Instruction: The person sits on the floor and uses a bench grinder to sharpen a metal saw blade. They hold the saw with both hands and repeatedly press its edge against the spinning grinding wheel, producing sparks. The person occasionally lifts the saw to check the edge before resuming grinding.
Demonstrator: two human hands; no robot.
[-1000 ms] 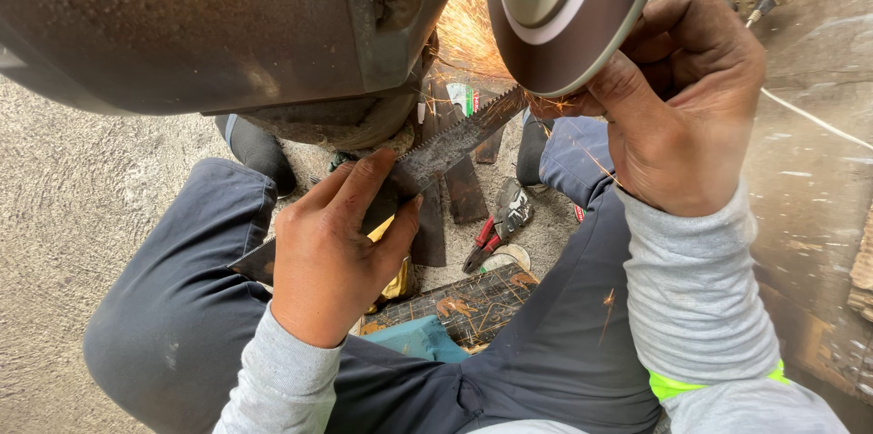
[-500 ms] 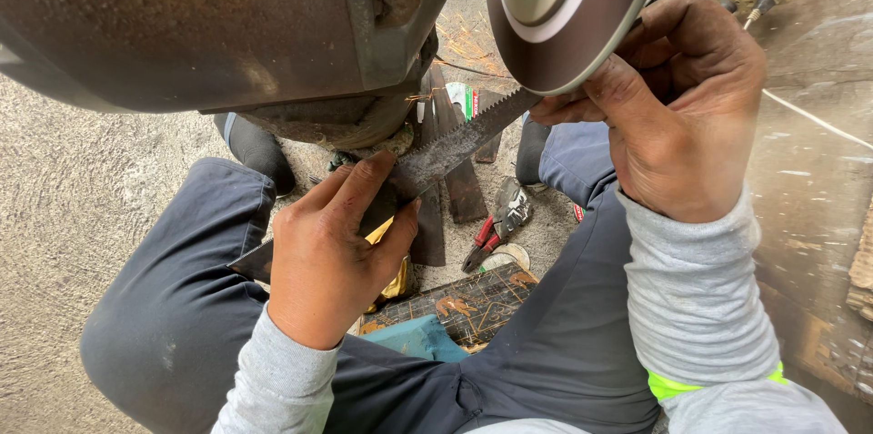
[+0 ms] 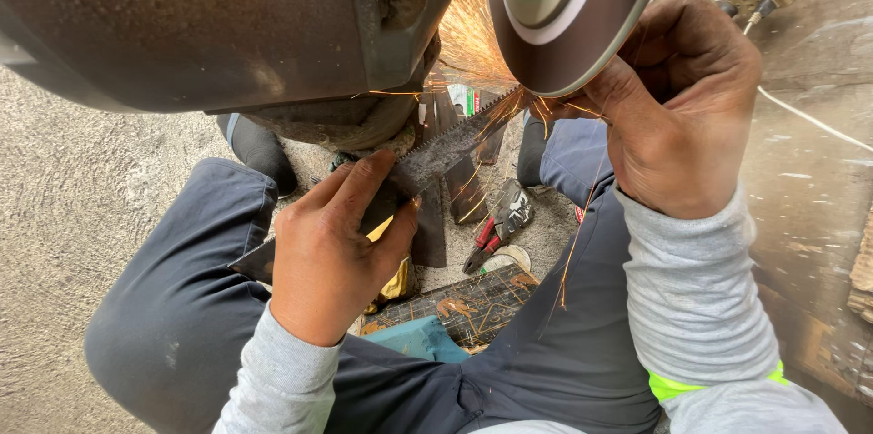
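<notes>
I am holding a toothed saw blade (image 3: pixel 446 147) up against the spinning grinding wheel (image 3: pixel 568 29) in the upper right of the frame, and sparks are fanning out where the teeth are meeting the wheel's edge, some trailing down over my right leg. My left hand (image 3: pixel 332 252), at centre left, is closing firmly around the lower part of the blade, thumb lying along its flat face and fingers curling under it. My right hand (image 3: pixel 677 111), at upper right, is gripping near the blade's far end just beside the wheel, though I cannot quite tell how its fingers are sitting because the wheel and my knuckles are hiding them. The big grinder motor housing (image 3: pixel 227 20) is filling the top left of the frame. Down on the floor between my knees, red-handled pliers (image 3: pixel 496 229) and a dark gridded mat (image 3: pixel 473 302) are lying near a few more blades. Judging by the contact point sitting near the blade's upper end, I am partway through the sharpening, with the teeth toward my left hand seemingly still waiting for the wheel.
</notes>
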